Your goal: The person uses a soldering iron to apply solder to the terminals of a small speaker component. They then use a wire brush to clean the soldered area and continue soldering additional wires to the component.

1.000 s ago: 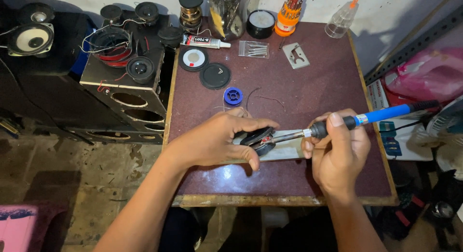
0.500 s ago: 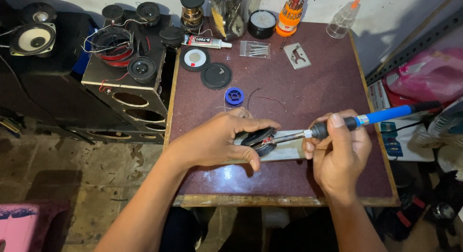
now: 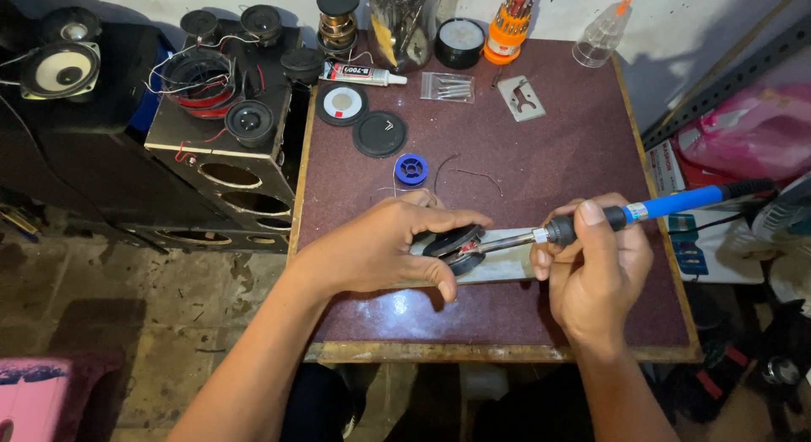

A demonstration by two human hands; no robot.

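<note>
Grip: left hand [image 3: 380,256] pins small black round speaker [image 3: 454,243] near desk's front edge, steadying it.
Tool: right hand [image 3: 596,277] clenches blue-handled soldering iron [image 3: 625,215], tip on speaker.

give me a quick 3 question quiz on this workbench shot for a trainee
1. True or false: the right hand holds a blue-handled soldering iron.
2. What does the left hand steady? A) the small black speaker B) the glue tube C) the solder spool
3. Fill in: the iron's tip meets the speaker over a pale ____ on the table.

Key: 1 true; 2 A; 3 slab
</note>
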